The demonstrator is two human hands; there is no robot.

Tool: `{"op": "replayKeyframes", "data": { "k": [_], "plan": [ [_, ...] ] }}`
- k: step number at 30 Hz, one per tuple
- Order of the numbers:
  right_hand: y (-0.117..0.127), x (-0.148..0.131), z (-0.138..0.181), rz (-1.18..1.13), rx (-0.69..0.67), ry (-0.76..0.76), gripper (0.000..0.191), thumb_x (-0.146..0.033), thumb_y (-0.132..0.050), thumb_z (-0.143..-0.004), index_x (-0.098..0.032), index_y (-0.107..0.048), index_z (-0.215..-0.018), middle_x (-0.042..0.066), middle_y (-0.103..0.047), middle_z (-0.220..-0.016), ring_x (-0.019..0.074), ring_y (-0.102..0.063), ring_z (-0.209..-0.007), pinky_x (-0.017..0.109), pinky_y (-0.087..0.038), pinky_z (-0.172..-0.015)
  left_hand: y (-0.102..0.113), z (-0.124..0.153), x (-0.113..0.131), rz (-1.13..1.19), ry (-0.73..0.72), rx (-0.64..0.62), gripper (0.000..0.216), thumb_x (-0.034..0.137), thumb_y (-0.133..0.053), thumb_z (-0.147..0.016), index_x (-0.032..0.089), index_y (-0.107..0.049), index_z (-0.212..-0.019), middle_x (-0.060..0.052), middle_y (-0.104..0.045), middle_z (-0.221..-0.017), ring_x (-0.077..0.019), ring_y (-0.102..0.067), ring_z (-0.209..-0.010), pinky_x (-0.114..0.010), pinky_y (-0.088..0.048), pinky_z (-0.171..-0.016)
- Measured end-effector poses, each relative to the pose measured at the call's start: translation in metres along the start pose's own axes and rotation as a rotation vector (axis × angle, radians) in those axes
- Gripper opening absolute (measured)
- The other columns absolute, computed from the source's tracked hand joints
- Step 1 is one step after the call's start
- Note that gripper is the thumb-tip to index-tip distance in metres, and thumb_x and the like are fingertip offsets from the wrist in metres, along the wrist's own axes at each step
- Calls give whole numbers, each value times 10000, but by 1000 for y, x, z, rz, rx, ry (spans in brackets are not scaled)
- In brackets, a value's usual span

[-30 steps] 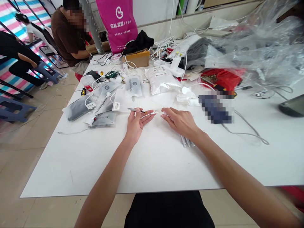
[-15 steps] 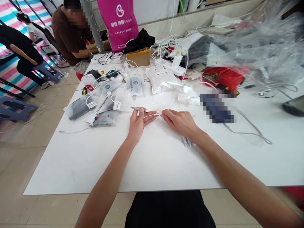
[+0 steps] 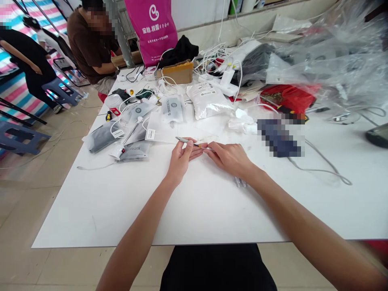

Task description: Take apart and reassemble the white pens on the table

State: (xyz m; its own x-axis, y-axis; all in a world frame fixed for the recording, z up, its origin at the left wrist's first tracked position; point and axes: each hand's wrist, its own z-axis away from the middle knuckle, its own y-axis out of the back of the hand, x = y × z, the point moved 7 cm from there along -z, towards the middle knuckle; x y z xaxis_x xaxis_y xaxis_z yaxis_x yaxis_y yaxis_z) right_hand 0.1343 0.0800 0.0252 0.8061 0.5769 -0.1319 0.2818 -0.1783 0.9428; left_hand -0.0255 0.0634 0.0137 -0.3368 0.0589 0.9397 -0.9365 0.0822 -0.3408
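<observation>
My left hand point(image 3: 181, 157) pinches a thin grey metal tool point(image 3: 184, 140) between thumb and fingers, just above the white table point(image 3: 121, 202). My right hand point(image 3: 230, 158) lies to its right, fingertips meeting the left fingers at a small white cable end point(image 3: 209, 149). Whether the right fingers grip that cable end I cannot tell. Under my right wrist a few grey rods point(image 3: 240, 182) lie on the table.
Grey and white packaged pouches point(image 3: 133, 125) and white cables point(image 3: 218, 60) crowd the far half of the table. A brown cardboard box point(image 3: 177, 72), a pink bag point(image 3: 151, 28) and crumpled clear plastic point(image 3: 327, 60) stand behind. A grey cable point(image 3: 321, 167) trails right. A person in brown point(image 3: 87, 44) sits far left.
My two hands have drawn together; the right fingertips now touch the left fingers at the cable end. The left hand has shifted slightly right with the tool.
</observation>
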Motion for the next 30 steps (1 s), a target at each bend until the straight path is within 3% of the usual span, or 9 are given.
{"op": "replayKeyframes", "data": {
  "k": [6, 13, 17, 20, 25, 28, 30],
  "plan": [
    [1, -7, 2, -169, 26, 15, 377, -447, -358, -1135, -199, -637, -1183, 69, -791, -911, 184, -605, -599, 298, -217, -563, -4, 2, 3, -116, -72, -17, 326, 511, -746, -950, 208, -777, -1066, -108, -767, -1236, -277, -706, -1209, -442, -540, -1082],
    [-5, -18, 6, -446, 13, -7, 279, -358, -423, -1105, -209, -500, -1328, 69, -781, -977, 200, -649, -624, 284, -349, -573, -5, 2, 0, -127, -65, 15, 304, 485, -829, -869, 213, -840, -1004, -89, -784, -1161, -247, -712, -1039, -403, -559, -975],
    [-5, -14, 6, -600, 48, -57, 182, -379, -475, -1083, -225, -461, -1179, 75, -761, -983, 208, -677, -662, 287, -408, -587, -4, 3, 2, -166, -81, 48, 266, 456, -855, -844, 232, -848, -986, -77, -786, -1147, -233, -691, -1021, -361, -548, -901],
    [-2, -11, 5, -596, 74, -64, 189, -428, -487, -1087, -239, -493, -1079, 34, -708, -832, 191, -616, -607, 287, -393, -577, -4, 4, 4, -178, -103, 54, 225, 431, -858, -845, 239, -847, -961, -68, -788, -1132, -232, -682, -1044, -349, -538, -896],
    [4, -15, 4, -618, 130, -17, 216, -433, -463, -1104, -238, -554, -1124, 76, -727, -994, 192, -649, -746, 298, -451, -667, -2, 4, 6, -159, -113, 73, 219, 439, -868, -829, 230, -841, -889, -63, -792, -1102, -229, -683, -1005, -349, -530, -872],
    [2, -13, 4, -671, 112, -59, 210, -442, -518, -1083, -238, -523, -1136, 48, -718, -936, 180, -633, -707, 290, -461, -663, 1, 4, 4, -154, -94, 109, 231, 453, -869, -821, 241, -846, -910, -56, -791, -1111, -224, -681, -973, -351, -522, -853],
    [3, -16, 3, -667, 100, -26, 208, -425, -452, -1108, -237, -541, -1106, 47, -704, -913, 180, -627, -723, 295, -460, -689, 2, 4, 4, -164, -93, 118, 231, 459, -861, -830, 251, -850, -929, -53, -790, -1113, -226, -675, -983, -349, -514, -851]
  ]
}}
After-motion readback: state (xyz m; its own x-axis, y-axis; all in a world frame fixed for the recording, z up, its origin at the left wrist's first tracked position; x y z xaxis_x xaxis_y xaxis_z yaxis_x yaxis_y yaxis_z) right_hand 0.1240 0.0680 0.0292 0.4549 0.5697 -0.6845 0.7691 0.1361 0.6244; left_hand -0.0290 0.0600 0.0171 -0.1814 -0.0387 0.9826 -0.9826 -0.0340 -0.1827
